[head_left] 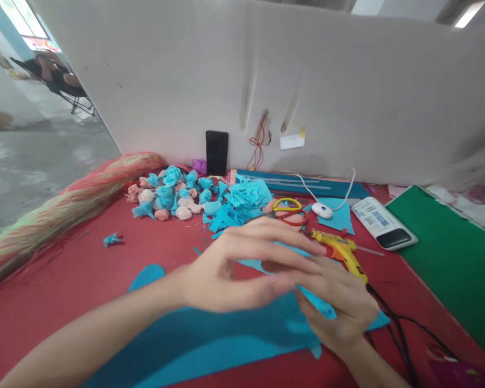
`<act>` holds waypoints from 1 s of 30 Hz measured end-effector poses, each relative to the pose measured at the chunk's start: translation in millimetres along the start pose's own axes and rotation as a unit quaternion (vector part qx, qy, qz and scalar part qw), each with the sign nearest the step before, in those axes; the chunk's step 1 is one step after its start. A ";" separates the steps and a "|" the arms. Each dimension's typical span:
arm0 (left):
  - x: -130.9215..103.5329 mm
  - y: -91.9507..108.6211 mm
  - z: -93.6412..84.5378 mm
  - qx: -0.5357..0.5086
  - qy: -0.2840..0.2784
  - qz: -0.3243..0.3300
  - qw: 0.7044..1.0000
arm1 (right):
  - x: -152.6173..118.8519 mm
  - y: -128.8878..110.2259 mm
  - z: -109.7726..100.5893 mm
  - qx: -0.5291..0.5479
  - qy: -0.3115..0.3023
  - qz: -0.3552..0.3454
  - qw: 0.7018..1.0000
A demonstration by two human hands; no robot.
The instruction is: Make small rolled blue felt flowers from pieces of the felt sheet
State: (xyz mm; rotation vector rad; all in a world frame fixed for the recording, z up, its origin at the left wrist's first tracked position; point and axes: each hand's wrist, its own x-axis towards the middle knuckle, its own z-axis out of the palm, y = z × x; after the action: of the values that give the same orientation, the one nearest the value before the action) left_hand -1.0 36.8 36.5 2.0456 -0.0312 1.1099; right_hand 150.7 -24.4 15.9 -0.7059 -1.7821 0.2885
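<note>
Above a large blue sheet (234, 334) on the red table surface, my two hands meet. My left hand (250, 264) is curved, its fingertips resting over the fingers of my right hand (339, 296). Inside my bent right hand is a small blue piece (319, 303), partly hidden by the fingers. My left fingers reach toward that piece; whether they grip it is hidden. Just behind my right hand lies a yellow glue gun (345, 252).
Blue, pink and white crumpled flowers (165, 194) and cut blue pieces (242, 202) lie behind. Scissors (288, 205), a white device (383, 223) and a green board (448, 258) are at the right. A black phone (217, 153) leans on the white wall. A person sits far left.
</note>
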 end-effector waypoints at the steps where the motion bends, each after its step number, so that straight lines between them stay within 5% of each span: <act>1: -1.3 2.0 1.6 -0.004 -0.004 0.020 1.000 | -0.4 -1.5 1.1 0.001 -0.002 0.001 1.000; 7: -9.6 5.0 11.8 -0.026 0.054 0.024 0.998 | -6.0 -7.7 12.5 0.052 -0.010 0.043 0.998; 13: -18.7 13.3 23.5 -0.028 0.148 -0.068 0.986 | -20.9 -1.8 25.6 0.119 0.000 0.107 0.987; 19: -22.8 16.7 23.2 0.001 0.175 -0.139 0.975 | -34.0 0.6 34.6 0.116 0.057 0.186 0.974; 30: -24.4 13.4 21.3 -0.041 0.209 -0.239 0.948 | -33.8 -1.6 43.6 0.097 0.054 0.271 0.956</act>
State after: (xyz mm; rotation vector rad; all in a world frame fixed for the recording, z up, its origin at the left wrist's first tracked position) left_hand -6.1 5.8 20.9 1.5850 0.5895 1.1728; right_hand 115.7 -39.1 -24.1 -1.0396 -1.4065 0.7676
